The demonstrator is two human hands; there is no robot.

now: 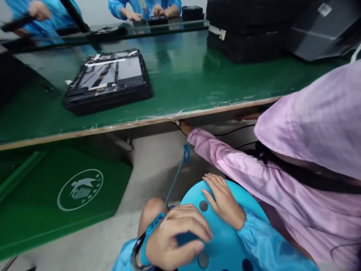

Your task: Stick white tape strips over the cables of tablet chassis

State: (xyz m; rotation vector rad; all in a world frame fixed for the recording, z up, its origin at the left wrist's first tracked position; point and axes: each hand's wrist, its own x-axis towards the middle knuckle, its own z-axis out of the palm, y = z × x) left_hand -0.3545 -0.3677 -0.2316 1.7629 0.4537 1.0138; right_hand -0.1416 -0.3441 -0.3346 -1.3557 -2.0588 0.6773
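Note:
My left hand [180,235] hovers over a round blue stool [225,241]; its fingers are loosely bent, thumb apart, with nothing in them. A blue wrist strap [153,227] circles that wrist, beside a dark band. From the strap, a coiled blue cord [186,154] stretches up toward the underside of the bench. My right hand [222,199] lies on the stool seat with its fingers stretched out, holding nothing. The seat has several round holes.
On the green bench [180,79] lies a stack of black panels with exposed electronics [109,81]. Black cases [248,30] stand back right. A person in pink [282,180] leans in at right, one arm reaching under the bench. A green bin [81,192] sits below left. Co-workers' hands [158,11] work opposite.

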